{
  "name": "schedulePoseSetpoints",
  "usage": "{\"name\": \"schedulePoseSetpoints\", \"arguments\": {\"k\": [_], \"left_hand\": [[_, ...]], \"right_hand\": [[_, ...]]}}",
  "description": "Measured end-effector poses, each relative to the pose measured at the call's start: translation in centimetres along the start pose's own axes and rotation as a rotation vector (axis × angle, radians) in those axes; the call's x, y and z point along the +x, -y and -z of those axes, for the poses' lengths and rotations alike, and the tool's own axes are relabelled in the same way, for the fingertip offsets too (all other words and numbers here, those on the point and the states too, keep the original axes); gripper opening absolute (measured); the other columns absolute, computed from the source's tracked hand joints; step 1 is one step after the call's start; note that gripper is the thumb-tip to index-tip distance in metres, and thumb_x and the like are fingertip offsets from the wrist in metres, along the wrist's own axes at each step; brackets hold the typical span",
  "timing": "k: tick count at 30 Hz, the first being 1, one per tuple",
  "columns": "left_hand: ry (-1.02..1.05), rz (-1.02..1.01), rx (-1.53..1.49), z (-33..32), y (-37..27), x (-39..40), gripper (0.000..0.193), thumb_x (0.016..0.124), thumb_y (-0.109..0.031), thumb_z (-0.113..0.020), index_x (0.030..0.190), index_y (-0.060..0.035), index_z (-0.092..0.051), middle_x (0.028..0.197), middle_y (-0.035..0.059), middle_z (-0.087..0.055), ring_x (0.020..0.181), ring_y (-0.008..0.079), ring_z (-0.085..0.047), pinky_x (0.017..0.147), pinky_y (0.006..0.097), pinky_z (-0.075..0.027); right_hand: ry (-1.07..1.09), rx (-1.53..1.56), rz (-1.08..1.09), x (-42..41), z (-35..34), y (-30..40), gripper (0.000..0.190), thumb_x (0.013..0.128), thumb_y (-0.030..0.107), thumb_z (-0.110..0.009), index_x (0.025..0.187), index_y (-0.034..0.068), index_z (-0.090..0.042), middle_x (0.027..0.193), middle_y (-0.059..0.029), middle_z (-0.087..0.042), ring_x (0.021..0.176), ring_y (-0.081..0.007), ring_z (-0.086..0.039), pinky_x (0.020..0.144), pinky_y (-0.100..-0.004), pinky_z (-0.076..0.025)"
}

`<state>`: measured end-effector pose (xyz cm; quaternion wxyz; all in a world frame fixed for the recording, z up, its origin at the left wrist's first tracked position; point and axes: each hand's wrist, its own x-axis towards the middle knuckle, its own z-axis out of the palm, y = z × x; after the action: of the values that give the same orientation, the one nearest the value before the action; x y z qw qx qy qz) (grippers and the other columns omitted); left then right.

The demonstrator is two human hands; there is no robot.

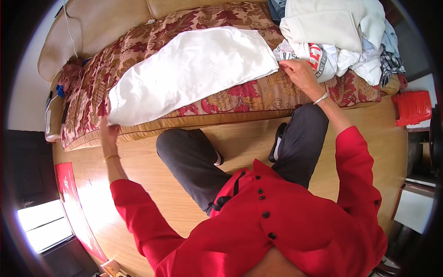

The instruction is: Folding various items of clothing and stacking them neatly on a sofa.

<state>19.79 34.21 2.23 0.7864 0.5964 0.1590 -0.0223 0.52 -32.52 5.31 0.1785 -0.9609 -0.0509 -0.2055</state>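
A long white garment (193, 69), folded flat, lies across the patterned cover (242, 95) of a tan sofa. At its lower left corner is my left hand (110, 133), its fingers closed on the edge and slightly blurred. My right hand (301, 74) has thumb and fingertips together at the garment's right end and seems to pinch its edge; the fingers partly hide the contact. The cloth between the two hands rests on the seat with soft wrinkles.
Right of the garment rises a pile of clothes, with folded cream trousers (322, 31) over a printed white shirt (325, 65). Red plastic stools (412, 109) stand at far right. A brown cloth (71, 74) lies by the left armrest. A red mat (78, 207) lies on the wooden floor (138, 166).
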Motion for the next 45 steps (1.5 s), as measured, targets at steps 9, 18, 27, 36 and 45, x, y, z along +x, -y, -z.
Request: {"name": "schedulePoseSetpoints", "arguments": {"k": [9,18,27,36,45], "left_hand": [[-0.078,0.06,-0.129,1.1,3.7,0.1,0.027,0.087,-0.024,-0.069,0.102,-0.0042,-0.059,0.099,0.0082,-0.057,0.089,0.0205,-0.054,0.077,0.0336,-0.049],[-0.394,-0.013,0.344,-0.7,3.5,-1.6,0.028,0.083,-0.03,-0.069,0.096,-0.0066,-0.06,0.078,0.0028,-0.059,0.065,0.0102,-0.055,0.053,0.0231,-0.046],[-0.294,-0.057,0.266,-1.0,2.5,-0.7,0.018,0.081,-0.02,-0.069,0.078,-0.0067,-0.058,0.064,0.0028,-0.058,0.05,0.0125,-0.053,0.045,0.0241,-0.043],[-0.265,0.042,-0.194,-0.8,0.2,0.8,0.014,0.08,0.0,-0.069,0.077,-0.0005,-0.055,0.062,0.004,-0.049,0.048,0.0136,-0.046,0.043,0.0274,-0.043],[-0.382,0.094,0.293,-1.4,0.9,-1.2,0.017,0.075,-0.012,-0.077,0.076,-0.0069,-0.061,0.069,0.0026,-0.056,0.057,0.0136,-0.052,0.043,0.0284,-0.043]], "right_hand": [[0.302,0.431,-0.699,2.4,-0.3,2.5,0.046,0.093,0.03,-0.053,0.07,-0.009,-0.061,0.056,-0.012,-0.06,0.042,-0.0163,-0.058,0.041,-0.0288,-0.048],[0.166,0.358,-0.566,2.4,-1.2,1.6,0.042,0.081,0.03,-0.061,0.06,-0.006,-0.06,0.051,-0.0107,-0.058,0.039,-0.0163,-0.056,0.043,-0.0301,-0.047],[0.256,0.835,-0.745,4.1,-1.4,1.8,0.03,0.083,0.027,-0.067,0.062,0.007,-0.059,0.054,-0.0009,-0.056,0.041,-0.0074,-0.047,0.037,-0.0218,-0.031],[0.215,0.909,-0.862,3.0,-2.5,0.7,0.022,0.084,0.014,-0.064,0.1,0.0,-0.061,0.076,-0.0054,-0.064,0.058,-0.0093,-0.058,0.051,-0.0208,-0.048],[0.312,0.75,-0.824,2.9,-2.3,0.1,0.037,0.081,0.012,-0.065,0.114,-0.005,-0.058,0.071,-0.0065,-0.062,0.052,-0.0098,-0.056,0.046,-0.0219,-0.047]]}}
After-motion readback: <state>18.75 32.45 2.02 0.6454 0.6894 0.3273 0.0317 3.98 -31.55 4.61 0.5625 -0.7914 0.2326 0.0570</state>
